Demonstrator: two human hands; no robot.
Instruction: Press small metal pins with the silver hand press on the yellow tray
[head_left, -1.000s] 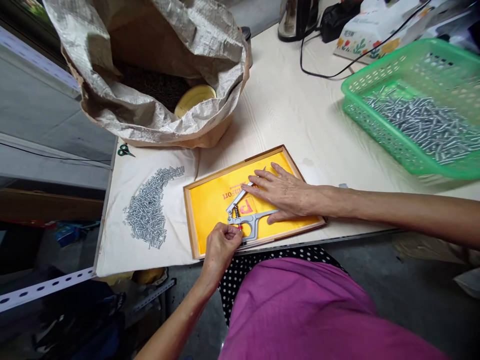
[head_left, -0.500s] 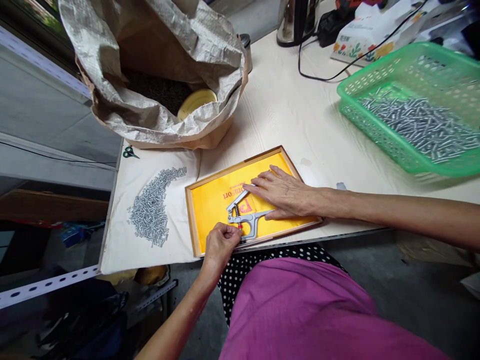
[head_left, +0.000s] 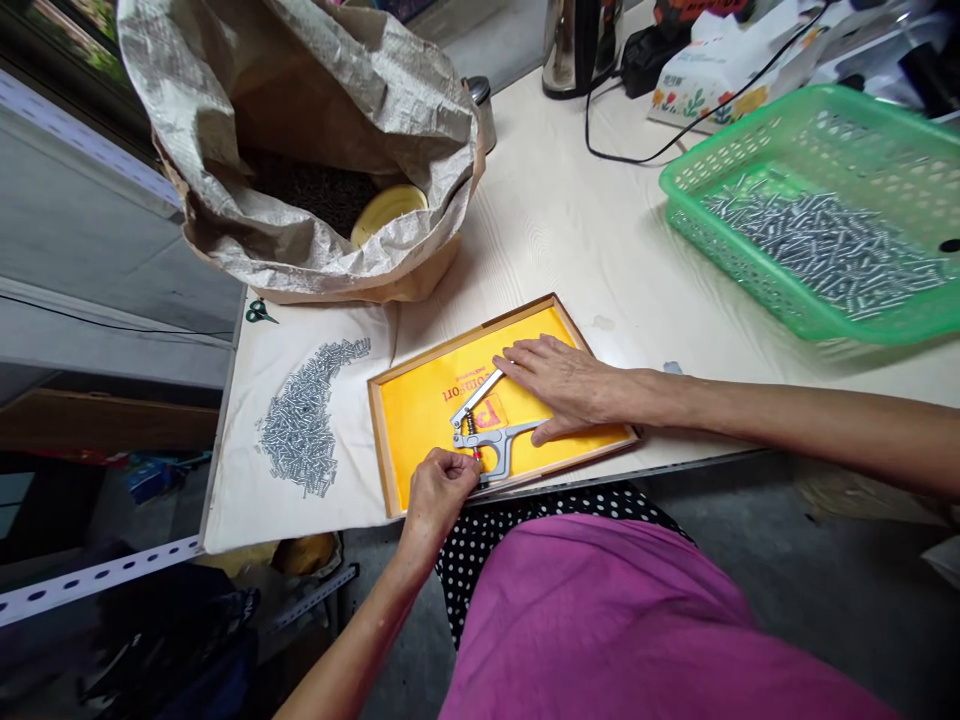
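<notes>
A pair of grey snap-fastener pliers (head_left: 499, 437) lies in a shallow wooden tray (head_left: 381, 430) lined with yellow printed material. My right hand (head_left: 566, 385) rests over its two spread handles, fingers on the upper one and thumb against the lower one. Beside the jaws, my left hand (head_left: 441, 485) is closed in a pinch at the small red part (head_left: 476, 453). Whatever sits between those fingertips is too small or hidden to make out. To the left of the tray, a heap of small silver metal pieces (head_left: 300, 420) is spread on a white cloth (head_left: 240, 480).
A large woven sack (head_left: 420, 270) with dark contents and a yellow bowl (head_left: 386, 212) stands at the back left. At right is a green basket (head_left: 750, 262) of longer silver metal pieces (head_left: 832, 250). Small scissors (head_left: 260, 312), a kettle (head_left: 574, 50) and a black cable (head_left: 622, 160) are also there.
The fingers of my right hand have drawn closer together on the upper handle. My left hand stays pinched at the jaws. The whole view has shifted slightly.
</notes>
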